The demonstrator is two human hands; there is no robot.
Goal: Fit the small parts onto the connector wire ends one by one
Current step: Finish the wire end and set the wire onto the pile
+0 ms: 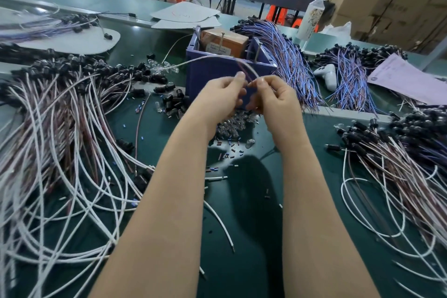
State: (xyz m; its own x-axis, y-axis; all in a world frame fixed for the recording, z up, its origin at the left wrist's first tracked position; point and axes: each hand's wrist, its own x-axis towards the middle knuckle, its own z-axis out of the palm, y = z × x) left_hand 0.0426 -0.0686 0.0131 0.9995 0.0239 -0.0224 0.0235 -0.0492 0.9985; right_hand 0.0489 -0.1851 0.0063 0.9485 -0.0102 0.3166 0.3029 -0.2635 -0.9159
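Note:
My left hand (221,94) and my right hand (274,98) are raised together above the green table, fingertips almost touching. Both pinch one thin wire (212,57). Its white strand arcs up and left towards a clear bulb (169,69), and a brownish strand runs down between my fingers. Whatever small part sits at the pinch is hidden by my fingertips. Below my hands lies a heap of clear bulbs (235,122). Tiny sleeve pieces (227,152) in blue, red and black are scattered on the mat.
A blue bin (217,72) holding an orange box stands just behind my hands. White and brown wire bundles (60,140) with black caps spread left, more of them (399,164) right. Purple-blue wires (290,68), a white game controller (326,75), a pink paper (411,80) and a bottle (310,17) lie beyond.

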